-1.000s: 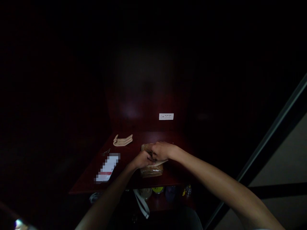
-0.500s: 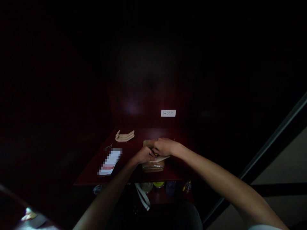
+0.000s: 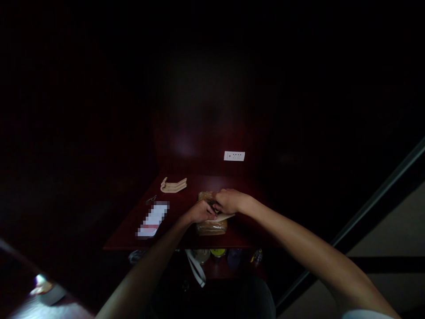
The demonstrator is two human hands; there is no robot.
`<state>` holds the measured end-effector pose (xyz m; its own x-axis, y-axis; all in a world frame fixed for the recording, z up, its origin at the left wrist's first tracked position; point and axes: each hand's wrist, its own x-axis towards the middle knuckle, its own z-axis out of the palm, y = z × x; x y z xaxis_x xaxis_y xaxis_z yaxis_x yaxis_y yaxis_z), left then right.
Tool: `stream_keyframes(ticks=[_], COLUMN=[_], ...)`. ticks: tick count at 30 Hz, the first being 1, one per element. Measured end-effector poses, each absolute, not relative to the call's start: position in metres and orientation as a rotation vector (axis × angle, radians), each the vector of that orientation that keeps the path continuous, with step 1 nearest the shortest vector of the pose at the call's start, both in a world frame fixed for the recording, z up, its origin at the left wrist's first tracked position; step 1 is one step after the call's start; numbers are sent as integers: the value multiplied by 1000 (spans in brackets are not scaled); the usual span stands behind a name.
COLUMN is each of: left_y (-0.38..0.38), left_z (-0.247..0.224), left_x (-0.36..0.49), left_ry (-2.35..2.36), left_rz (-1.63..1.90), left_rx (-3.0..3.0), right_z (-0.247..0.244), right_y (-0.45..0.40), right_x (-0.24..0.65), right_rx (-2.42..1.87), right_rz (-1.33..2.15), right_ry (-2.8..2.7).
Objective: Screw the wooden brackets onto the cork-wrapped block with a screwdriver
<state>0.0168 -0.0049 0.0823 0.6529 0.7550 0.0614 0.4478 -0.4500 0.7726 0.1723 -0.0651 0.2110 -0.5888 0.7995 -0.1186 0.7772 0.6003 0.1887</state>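
A brown package in shiny clear wrap [image 3: 212, 228] lies on the dark red table in front of me. Across its top rests a pale, flat wooden-looking piece [image 3: 225, 217]. My left hand [image 3: 200, 212] has its fingers closed on the left part of this piece, thumb and fingertips pressed near it. Just above and to the right, my right hand [image 3: 229, 201] is curled with bent fingers. A small yellowish and dark thing shows between the two hands, too small and dim to name. My right fingers hide most of whatever they hold.
Pale curved wooden-looking pieces [image 3: 174, 185] lie at the table's back left. A phone with a blurred screen [image 3: 153, 220] is left of my hands. A white socket [image 3: 234, 156] is on the wall. Under the tabletop, a shelf holds a yellow-topped container [image 3: 218, 252] and a hanging white strap [image 3: 196, 269].
Both hands stay over the package with only slight finger shifts. My right fingertips have moved a little down and to the right. The whole view has shifted slightly.
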Motion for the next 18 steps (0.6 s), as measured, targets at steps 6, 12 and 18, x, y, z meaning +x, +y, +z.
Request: stream_keyframes(ticks=[6,12,18], left_y=[-2,-7,-17], left_z=[79,84,99], left_x=[20,19,22], left_ry=[807,903,902], left_rz=[584,564,570], left_rx=[2059,2095,2103], right_z=[214,214,215], right_y=[-72,-75,-81], right_x=[167,162,160], right_rx=[1234,1263,1272], right_rz=[118,155,196], right_ry=[2731,2723,2705])
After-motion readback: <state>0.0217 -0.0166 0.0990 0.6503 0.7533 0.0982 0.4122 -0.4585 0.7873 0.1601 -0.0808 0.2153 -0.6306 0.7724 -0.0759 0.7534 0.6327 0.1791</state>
